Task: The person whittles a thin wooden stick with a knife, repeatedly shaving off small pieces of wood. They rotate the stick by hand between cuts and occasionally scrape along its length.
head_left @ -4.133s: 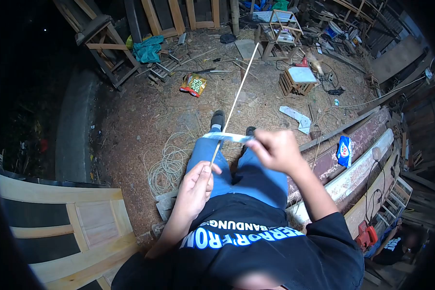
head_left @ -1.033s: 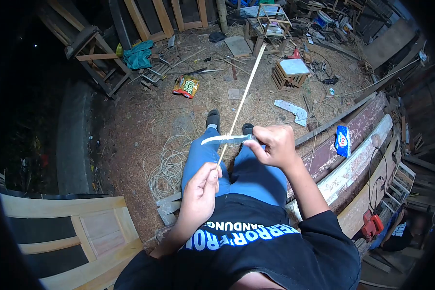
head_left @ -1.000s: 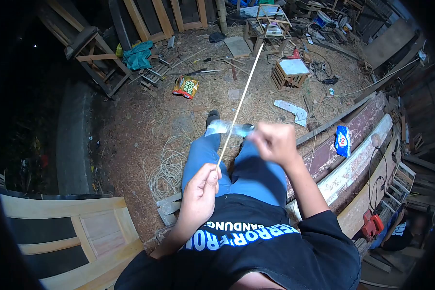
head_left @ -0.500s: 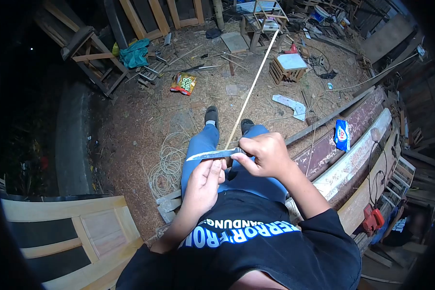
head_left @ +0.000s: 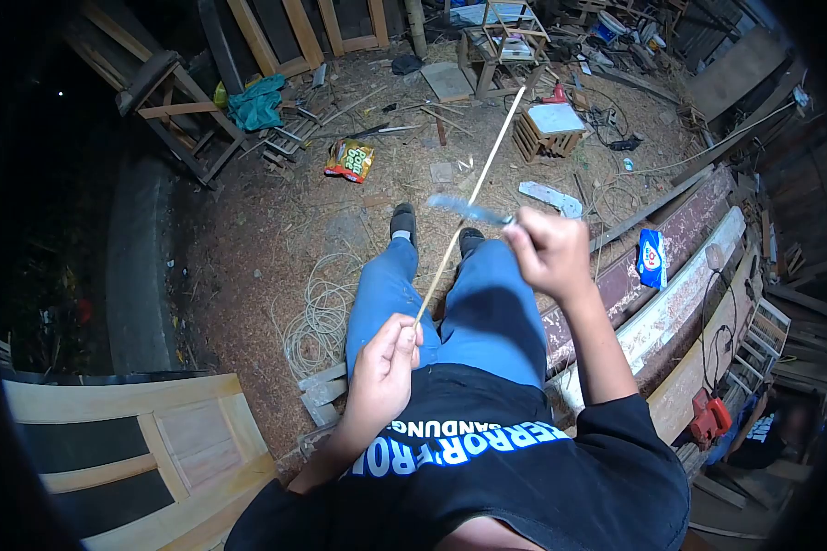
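A long, thin pale wooden strip (head_left: pixel 494 158) runs from my lap out toward the yard. Its near end sits pinched between the thumb and fingers of my left hand (head_left: pixel 388 360), above my left thigh. My right hand (head_left: pixel 553 253) is wrapped round the handle of a knife (head_left: pixel 469 208), which is blurred by motion. The blade points left and crosses the strip in this view, roughly midway along it. A small pale shaving (head_left: pixel 466 164) shows beyond the blade.
A coil of cane (head_left: pixel 317 312) lies left of my legs. Ahead are a snack bag (head_left: pixel 349 161) and a small slatted stool (head_left: pixel 553 119). On my right, long planks (head_left: pixel 680 294) carry a blue packet (head_left: pixel 651 258) and a red power tool (head_left: pixel 709 418). A person (head_left: pixel 763 441) is beyond them.
My right hand and the knife have moved away from my left hand, forward and right along the strip. The strip's far end has dropped nearer. My left hand keeps its pinch.
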`<state>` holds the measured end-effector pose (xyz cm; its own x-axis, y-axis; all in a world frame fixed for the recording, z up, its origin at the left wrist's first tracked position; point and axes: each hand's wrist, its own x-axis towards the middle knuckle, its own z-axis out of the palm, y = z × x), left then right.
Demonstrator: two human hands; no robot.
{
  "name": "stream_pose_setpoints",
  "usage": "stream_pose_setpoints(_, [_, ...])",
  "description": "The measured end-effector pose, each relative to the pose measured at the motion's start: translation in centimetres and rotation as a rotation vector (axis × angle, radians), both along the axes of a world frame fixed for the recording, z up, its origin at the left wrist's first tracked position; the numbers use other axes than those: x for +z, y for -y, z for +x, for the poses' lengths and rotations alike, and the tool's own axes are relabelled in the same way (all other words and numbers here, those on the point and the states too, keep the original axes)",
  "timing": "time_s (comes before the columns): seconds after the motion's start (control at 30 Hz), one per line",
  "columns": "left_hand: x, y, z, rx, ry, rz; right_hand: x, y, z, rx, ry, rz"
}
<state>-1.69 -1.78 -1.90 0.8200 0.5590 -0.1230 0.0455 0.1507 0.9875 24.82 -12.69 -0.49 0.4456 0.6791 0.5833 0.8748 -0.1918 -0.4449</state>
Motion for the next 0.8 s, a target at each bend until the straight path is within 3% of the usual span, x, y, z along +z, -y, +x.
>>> stream_pose_setpoints(0.1, [0.4, -0.4, 0.5, 0.032, 0.002, -0.033, -0.1, -0.5, -4.0, 0.273, -0.004, -0.134])
stream_pose_setpoints(0.2, [0.8, -0.4, 1.4, 0.032, 0.017, 0.102, -0.8, -1.2, -6.5, 0.39, -0.034, -0.122])
stream_pose_setpoints(0.5, [1.9, 0.3, 0.9, 0.106, -0.039, 0.225, 0.1, -1.3, -5.3, 0.303, 0.083, -0.047])
stream_pose_setpoints(0.63, [1.8, 0.6, -0.2, 0.03, -0.086, 0.129, -0.8, -0.6, -0.2, -0.026, 0.042, -0.061])
stream_pose_setpoints(0.8, [1.0, 0.4, 0.7, 0.07, -0.022, 0.076, -0.3, -0.8, -4.3, 0.247, 0.012, -0.134])
